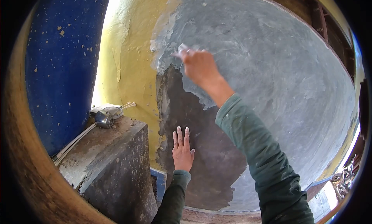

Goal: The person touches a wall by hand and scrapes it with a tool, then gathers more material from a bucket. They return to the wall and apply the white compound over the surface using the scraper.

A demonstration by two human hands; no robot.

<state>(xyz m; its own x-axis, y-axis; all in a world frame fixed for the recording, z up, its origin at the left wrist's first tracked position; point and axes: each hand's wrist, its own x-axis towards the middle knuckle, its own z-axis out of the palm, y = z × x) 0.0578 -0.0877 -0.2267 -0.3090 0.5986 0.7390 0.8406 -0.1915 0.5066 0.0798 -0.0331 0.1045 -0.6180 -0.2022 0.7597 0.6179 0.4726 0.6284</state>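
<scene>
My right hand (198, 67) is raised high against the wall, blurred, and shut on a small pale scraper or trowel blade (183, 48) that touches the grey plaster (271, 69). My left hand (182, 148) lies flat with fingers together on the dark brown bare patch (193, 119) of the wall, lower down. Both arms wear dark green sleeves. The grey plaster covers most of the wall and meets the dark patch along a ragged edge.
Yellow painted wall (130, 57) stands left of the plaster. A blue speckled surface (62, 61) lies further left. Below it a concrete ledge (112, 154) carries a metal fitting (104, 118) and white cables (73, 144).
</scene>
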